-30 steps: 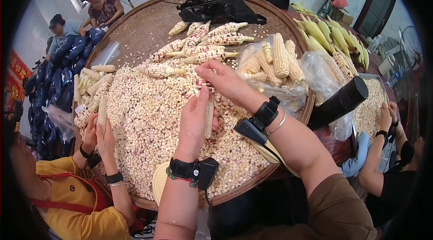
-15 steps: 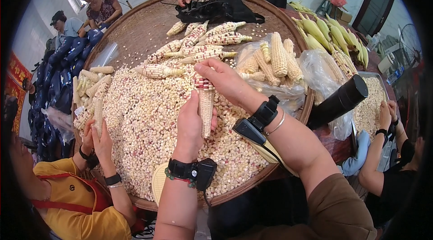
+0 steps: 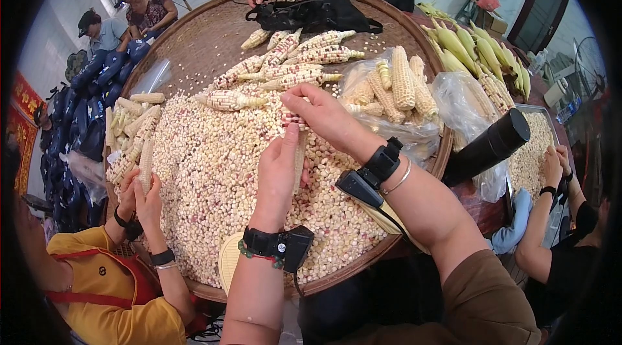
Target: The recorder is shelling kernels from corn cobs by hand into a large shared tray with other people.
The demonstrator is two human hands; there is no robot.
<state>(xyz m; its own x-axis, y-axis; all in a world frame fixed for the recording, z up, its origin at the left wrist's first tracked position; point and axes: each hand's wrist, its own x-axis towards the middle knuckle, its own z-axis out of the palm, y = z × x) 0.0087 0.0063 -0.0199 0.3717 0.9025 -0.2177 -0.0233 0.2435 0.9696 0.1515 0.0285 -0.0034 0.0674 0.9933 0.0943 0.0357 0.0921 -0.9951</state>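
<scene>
A: Step in hand?
B: Shelling, by the look of it. Corn ear (image 3: 300,154) held near-upright above loose kernels (image 3: 214,144) on the round tray (image 3: 201,37). Lower part bare; red-and-white rows near the top.
A: Fingers?
B: Person's left hand (image 3: 277,167): thumb pressed to the ear, fingers curled round, partly hidden. Right hand (image 3: 321,112): pinching the kernelled end; exact fingertip contact, cannot tell.
A: Next move calls for?
B: Probably a firm thumb push into those rows, left grip steady.
A: Counts?
B: Ear in hand, 1. Kernelled ears (image 3: 327,55) piled beyond, about 9, overlapping. Bare cobs (image 3: 402,82) in the clear bag (image 3: 414,132), at least 6. Black cylinder (image 3: 489,144), 1.
</scene>
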